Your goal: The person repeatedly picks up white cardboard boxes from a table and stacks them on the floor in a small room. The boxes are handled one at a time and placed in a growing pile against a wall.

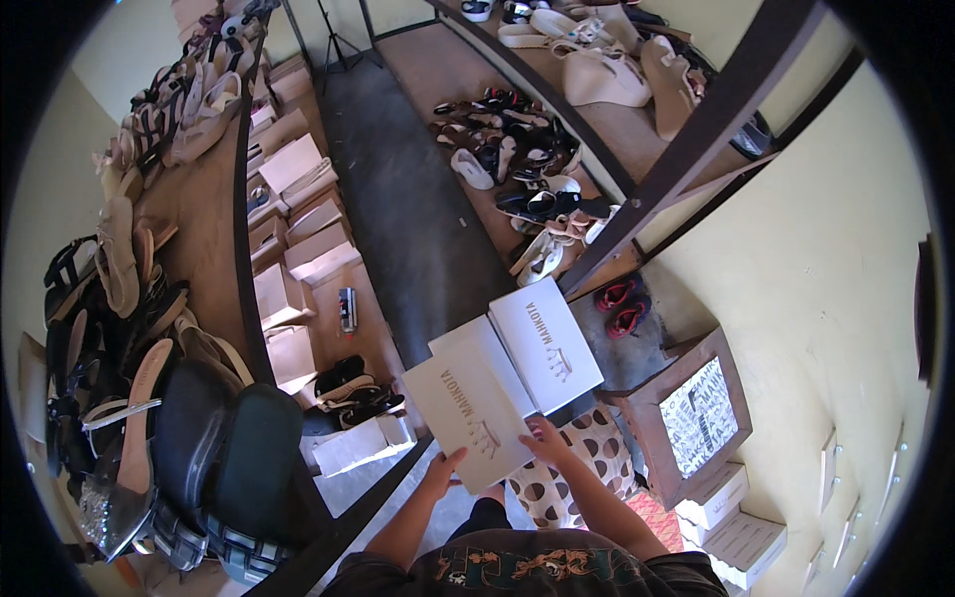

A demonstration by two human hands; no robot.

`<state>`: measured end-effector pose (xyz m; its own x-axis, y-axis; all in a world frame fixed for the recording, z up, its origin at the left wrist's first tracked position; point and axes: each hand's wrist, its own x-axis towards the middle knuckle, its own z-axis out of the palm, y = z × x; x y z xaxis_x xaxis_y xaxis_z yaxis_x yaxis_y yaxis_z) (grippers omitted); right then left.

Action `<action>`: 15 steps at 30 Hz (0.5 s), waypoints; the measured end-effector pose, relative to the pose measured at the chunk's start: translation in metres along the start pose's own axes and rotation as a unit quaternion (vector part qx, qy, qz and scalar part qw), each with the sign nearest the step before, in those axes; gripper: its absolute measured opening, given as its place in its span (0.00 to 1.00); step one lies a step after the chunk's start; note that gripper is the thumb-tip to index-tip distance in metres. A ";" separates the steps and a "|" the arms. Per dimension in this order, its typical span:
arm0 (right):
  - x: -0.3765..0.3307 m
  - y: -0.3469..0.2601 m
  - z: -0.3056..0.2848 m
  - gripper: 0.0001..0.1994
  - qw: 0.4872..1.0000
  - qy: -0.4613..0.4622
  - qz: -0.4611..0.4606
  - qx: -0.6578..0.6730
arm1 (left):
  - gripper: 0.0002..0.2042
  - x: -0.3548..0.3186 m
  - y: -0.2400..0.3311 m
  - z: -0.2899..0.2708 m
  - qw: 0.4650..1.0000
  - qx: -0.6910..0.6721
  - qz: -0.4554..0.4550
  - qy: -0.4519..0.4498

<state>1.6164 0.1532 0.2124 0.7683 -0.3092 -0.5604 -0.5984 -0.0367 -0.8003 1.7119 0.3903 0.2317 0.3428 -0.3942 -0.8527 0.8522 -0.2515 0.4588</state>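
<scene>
A white cardboard shoebox with gold print and a crown mark is in front of me, tilted. My left hand grips its near left edge, thumb on top. At its near right edge, my right hand holds on with curled fingers. Another white shoebox with the same print lies just beyond, its side close to the held one. A further white cardboard surface shows between the two; whether it is a separate box or a lid I cannot tell.
Shelves of loose sandals stand on my left, with cardboard boxes below. More shoes fill the right shelf, near a dark post. Red-and-black shoes, a brown carton, a dotted cushion and stacked boxes are at right.
</scene>
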 end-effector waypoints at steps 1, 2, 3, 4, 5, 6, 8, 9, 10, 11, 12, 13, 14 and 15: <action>-0.004 0.004 -0.001 0.23 0.998 -0.022 0.015 0.064 | 0.30 -0.009 -0.003 0.000 1.000 0.004 0.006 -0.001; -0.009 -0.001 -0.001 0.27 0.992 -0.056 0.062 0.099 | 0.30 -0.020 -0.002 -0.001 1.000 0.007 0.014 0.003; -0.019 -0.013 -0.003 0.30 0.987 -0.070 0.063 0.130 | 0.30 -0.030 0.001 0.000 1.000 0.016 0.026 -0.004; -0.031 -0.025 -0.007 0.33 0.981 -0.083 0.064 0.161 | 0.30 -0.041 0.005 0.001 0.999 0.025 0.038 -0.011; -0.043 -0.039 -0.010 0.35 0.975 -0.096 0.061 0.193 | 0.31 -0.052 0.010 0.002 0.998 0.036 0.052 -0.018; -0.055 -0.048 -0.016 0.38 0.970 -0.113 0.045 0.210 | 0.31 -0.061 0.016 0.006 0.996 0.058 0.061 -0.030; -0.080 -0.062 -0.029 0.42 0.959 -0.146 0.013 0.242 | 0.31 -0.074 0.028 0.016 0.990 0.103 0.081 -0.055; -0.090 -0.066 -0.035 0.43 0.962 -0.143 -0.027 0.232 | 0.31 -0.077 0.034 0.020 0.986 0.120 0.090 -0.075; -0.100 -0.069 -0.041 0.44 0.963 -0.139 -0.066 0.222 | 0.31 -0.080 0.040 0.025 0.981 0.137 0.098 -0.096; -0.112 -0.074 -0.048 0.45 0.963 -0.132 -0.107 0.210 | 0.32 -0.084 0.050 0.033 0.974 0.156 0.108 -0.120; -0.128 -0.077 -0.053 0.46 0.963 -0.111 -0.113 0.218 | 0.32 -0.103 0.063 0.052 0.971 0.179 0.118 -0.105; -0.148 -0.081 -0.060 0.47 0.963 -0.089 -0.119 0.226 | 0.31 -0.104 0.066 0.062 0.963 0.193 0.132 -0.136; -0.168 -0.080 -0.064 0.48 0.961 -0.066 -0.129 0.236 | 0.31 -0.108 0.068 0.072 0.951 0.211 0.149 -0.168; -0.183 -0.066 -0.070 0.48 0.965 -0.025 -0.143 0.219 | 0.31 -0.110 0.066 0.085 0.938 0.226 0.161 -0.206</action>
<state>1.4989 0.1454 0.3829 0.9046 -0.2995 -0.3033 -0.2145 0.2950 -0.9311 1.6971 0.3420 0.3771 0.2929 -0.7991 -0.5250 0.4429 -0.3732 0.8152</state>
